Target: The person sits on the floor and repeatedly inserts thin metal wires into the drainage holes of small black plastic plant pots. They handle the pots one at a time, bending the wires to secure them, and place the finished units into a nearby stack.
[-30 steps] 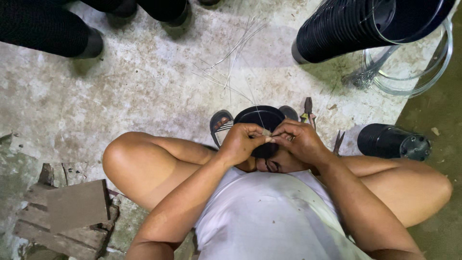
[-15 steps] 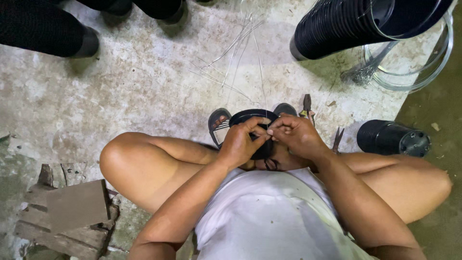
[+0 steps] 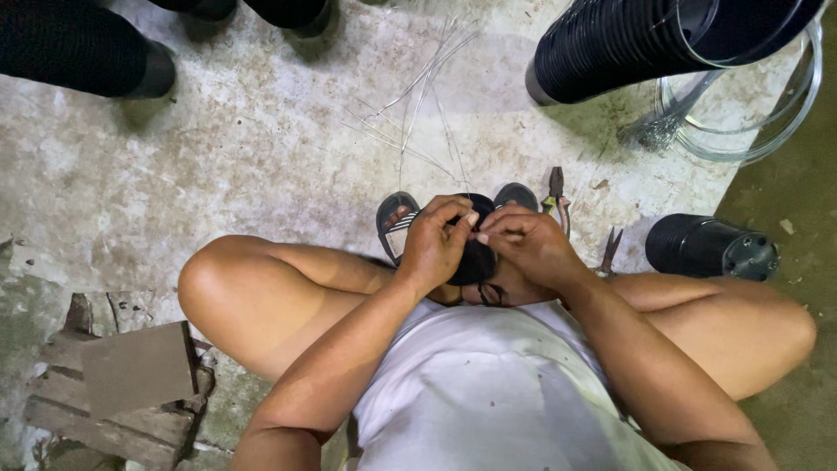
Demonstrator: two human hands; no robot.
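Rough concrete floor (image 3: pixel 218 148) lies under a squatting person. Both hands meet over a small black pot (image 3: pixel 475 257) between the knees: the left hand (image 3: pixel 433 244) has its fingers curled around the pot's rim, and the right hand (image 3: pixel 523 244) pinches something thin there, probably wire. Loose wires (image 3: pixel 418 113), pliers (image 3: pixel 555 196) and a stack of black pots (image 3: pixel 628 44) lie near.

stained, patchy concrete floor (image 3: pixel 218 148), dimly lit; weathered wooden blocks (image 3: pixel 122 384) at the lower left
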